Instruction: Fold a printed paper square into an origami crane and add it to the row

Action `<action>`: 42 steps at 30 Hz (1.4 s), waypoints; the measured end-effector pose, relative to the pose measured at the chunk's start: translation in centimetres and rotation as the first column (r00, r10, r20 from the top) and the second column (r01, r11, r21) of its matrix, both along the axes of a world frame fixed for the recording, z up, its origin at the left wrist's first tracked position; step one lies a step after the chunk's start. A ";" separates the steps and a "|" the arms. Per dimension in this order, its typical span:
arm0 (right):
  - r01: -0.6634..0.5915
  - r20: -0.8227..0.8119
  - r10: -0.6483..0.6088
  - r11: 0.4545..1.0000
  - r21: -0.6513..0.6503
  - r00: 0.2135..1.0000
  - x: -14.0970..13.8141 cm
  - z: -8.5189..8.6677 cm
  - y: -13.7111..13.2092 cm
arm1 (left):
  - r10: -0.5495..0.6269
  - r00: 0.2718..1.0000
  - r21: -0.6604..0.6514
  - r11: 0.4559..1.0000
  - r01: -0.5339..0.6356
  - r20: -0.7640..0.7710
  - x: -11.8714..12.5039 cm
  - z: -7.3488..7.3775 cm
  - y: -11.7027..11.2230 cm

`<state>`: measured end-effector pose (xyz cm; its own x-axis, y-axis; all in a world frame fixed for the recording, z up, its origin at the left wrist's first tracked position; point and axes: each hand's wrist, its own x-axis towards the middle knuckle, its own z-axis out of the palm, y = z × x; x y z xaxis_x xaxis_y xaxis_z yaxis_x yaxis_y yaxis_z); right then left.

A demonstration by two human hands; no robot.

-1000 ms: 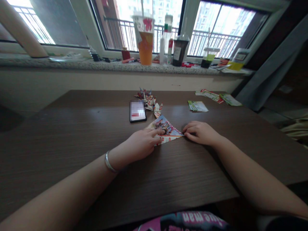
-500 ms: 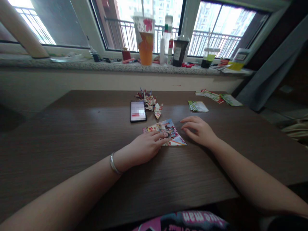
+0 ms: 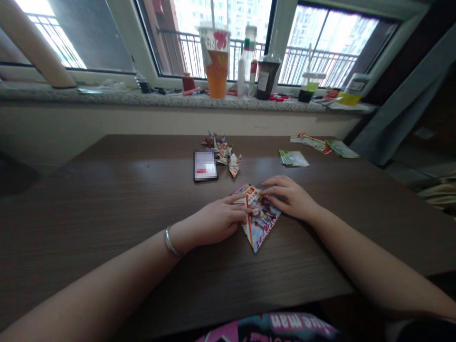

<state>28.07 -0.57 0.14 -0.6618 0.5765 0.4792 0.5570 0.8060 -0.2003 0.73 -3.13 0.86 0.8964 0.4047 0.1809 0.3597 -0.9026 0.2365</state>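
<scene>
Upper-center cup [image 3: 218, 78] holds orange drink. Mid-frame: left hand [image 3: 220, 219] loosely spread on paper [image 3: 264, 221]; right hand [image 3: 292, 198] half-curled, grip unclear.

Left grip [image 3: 221, 219], right grip [image 3: 292, 198], on folded paper [image 3: 263, 219]

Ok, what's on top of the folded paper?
Your left hand lies over the left side of the folded paper; your right hand overlaps its upper right edge. The surface beneath them is hidden.

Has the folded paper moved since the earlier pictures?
Yes: judged against the phone, the folded paper has turned and shifted toward the camera and slightly right.
</scene>
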 end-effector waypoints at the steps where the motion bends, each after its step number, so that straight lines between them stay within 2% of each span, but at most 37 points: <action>1: -0.008 0.001 0.008 1.000 -0.007 1.000 0.0 0.0 0.0 | 0.006 1.000 0.010 1.000 -0.006 0.008 0.0 0.0 -0.1; 10: -0.076 0.036 0.078 0.995 -0.071 0.996 -0.1 0.1 0.1 | 0.092 0.996 0.060 0.994 -0.092 -0.001 0.2 -0.3 -0.2; 16: -0.106 0.093 0.115 0.990 -0.095 0.989 -0.3 0.0 0.2 | 0.270 0.962 0.120 0.957 -0.264 -0.032 0.4 -0.6 -0.7; 20: -0.105 0.107 0.117 0.989 -0.108 0.987 -0.3 -0.2 0.2 | 0.257 0.965 0.103 0.962 -0.251 -0.046 0.3 -0.9 -1.0; 25: -0.119 0.117 0.134 0.985 -0.122 0.984 -0.2 -0.1 0.2 | 0.206 0.978 0.159 0.967 -0.200 -0.026 0.1 -1.3 -0.5; 30: -0.148 0.107 0.165 0.978 -0.150 0.981 -0.3 0.0 0.2 | 0.294 0.956 0.209 0.934 -0.290 0.009 -0.2 -1.9 0.6; 39: -0.133 0.148 0.157 0.978 -0.157 0.976 -0.2 -0.1 0.3 | 0.332 0.943 0.197 0.926 -0.322 -0.022 -0.9 -2.1 2.0; 42: -0.149 0.161 0.172 0.978 -0.148 0.972 -0.2 -0.1 0.4 | 0.299 0.954 0.173 0.941 -0.291 -0.026 -1.0 -1.9 1.9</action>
